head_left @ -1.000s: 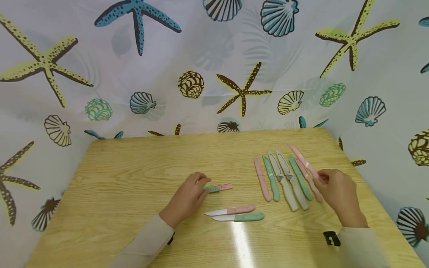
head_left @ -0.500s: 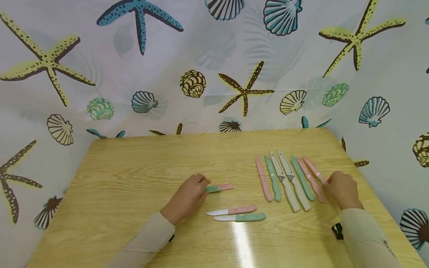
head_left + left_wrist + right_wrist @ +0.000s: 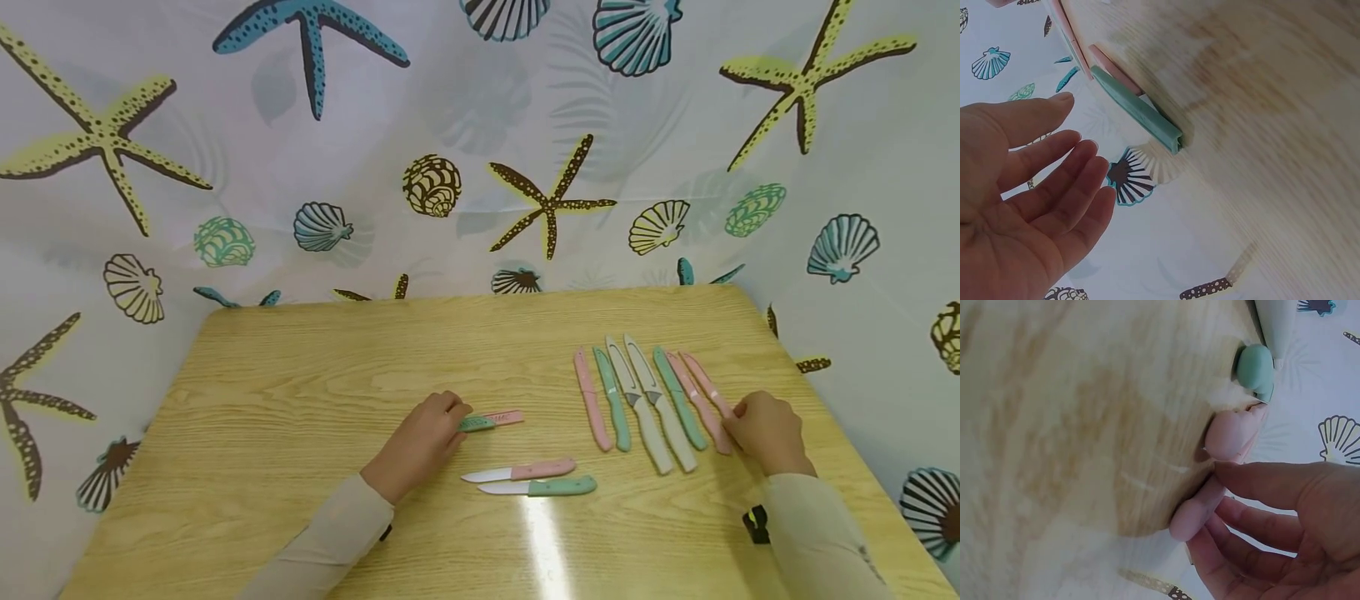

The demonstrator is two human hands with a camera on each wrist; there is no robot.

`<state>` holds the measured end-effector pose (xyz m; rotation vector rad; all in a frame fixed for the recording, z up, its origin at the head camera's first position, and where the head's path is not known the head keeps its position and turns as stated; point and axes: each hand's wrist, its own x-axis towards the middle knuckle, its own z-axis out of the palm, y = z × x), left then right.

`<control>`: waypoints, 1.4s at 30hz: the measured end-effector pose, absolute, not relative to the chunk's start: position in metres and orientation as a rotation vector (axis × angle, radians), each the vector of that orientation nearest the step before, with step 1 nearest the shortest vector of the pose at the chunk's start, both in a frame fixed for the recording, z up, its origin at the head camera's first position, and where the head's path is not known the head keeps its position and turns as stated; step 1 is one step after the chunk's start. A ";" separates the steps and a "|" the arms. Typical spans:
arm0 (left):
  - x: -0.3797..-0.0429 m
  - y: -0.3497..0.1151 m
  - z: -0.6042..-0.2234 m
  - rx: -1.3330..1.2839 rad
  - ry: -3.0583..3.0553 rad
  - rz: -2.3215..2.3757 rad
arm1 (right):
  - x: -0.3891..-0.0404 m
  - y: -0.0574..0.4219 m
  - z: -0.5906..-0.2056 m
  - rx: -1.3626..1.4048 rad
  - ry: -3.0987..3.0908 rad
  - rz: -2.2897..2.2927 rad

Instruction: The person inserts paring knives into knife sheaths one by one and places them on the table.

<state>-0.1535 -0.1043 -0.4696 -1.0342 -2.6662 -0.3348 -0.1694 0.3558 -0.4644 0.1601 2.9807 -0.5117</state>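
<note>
At the right end of a row of knives, my right hand pinches the handle of a pink knife between thumb and fingers. The right wrist view shows that pink handle low over the wood, beside another pink handle. My left hand rests near the table's middle, fingers loosely bent. Just past its fingertips lies a green blade cover alongside a pink blade cover. In the left wrist view a gap shows between the fingers and the green cover.
Nearer the front lie two bare-bladed knives, one with a pink handle, one with a green handle. The row at right also holds green, pink and white-handled knives in covers. A patterned cloth hangs behind the wooden table.
My right hand has lowered the pink knife and laid it parallel to the row's right end, its tip now closer to its neighbour. The left hand stays nearly still.
</note>
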 end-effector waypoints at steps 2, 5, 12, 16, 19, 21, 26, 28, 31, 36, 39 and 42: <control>-0.154 -0.104 -0.471 -1.035 -2.672 -0.341 | -0.168 0.356 -0.465 0.159 2.992 -0.504; -0.154 -0.104 -0.473 -1.025 -2.686 -0.348 | -0.165 0.354 -0.464 0.152 3.030 -0.489; -0.158 -0.103 -0.477 -1.022 -2.708 -0.329 | -0.152 0.337 -0.457 0.072 3.164 -0.498; -0.161 -0.099 -0.482 -1.029 -2.734 -0.295 | -0.143 0.315 -0.452 -0.064 3.260 -0.495; -0.162 -0.098 -0.484 -1.029 -2.752 -0.270 | -0.135 0.294 -0.448 -0.185 3.282 -0.520; -0.163 -0.096 -0.484 -1.019 -2.756 -0.246 | -0.130 0.280 -0.447 -0.293 3.258 -0.554; -0.165 -0.094 -0.485 -1.003 -2.767 -0.187 | -0.118 0.245 -0.445 -0.538 3.065 -0.652; -0.165 -0.094 -0.485 -1.008 -2.770 -0.184 | -0.114 0.231 -0.446 -0.622 2.996 -0.675; -0.165 -0.095 -0.486 -1.020 -2.763 -0.183 | -0.108 0.213 -0.451 -0.754 2.932 -0.683; -0.165 -0.096 -0.488 -1.028 -2.749 -0.196 | -0.100 0.192 -0.463 -0.906 2.890 -0.675; -0.165 -0.095 -0.490 -1.022 -2.746 -0.188 | -0.096 0.184 -0.468 -0.926 2.866 -0.666; -0.166 -0.096 -0.491 -1.018 -2.745 -0.188 | -0.094 0.178 -0.470 -0.935 2.865 -0.626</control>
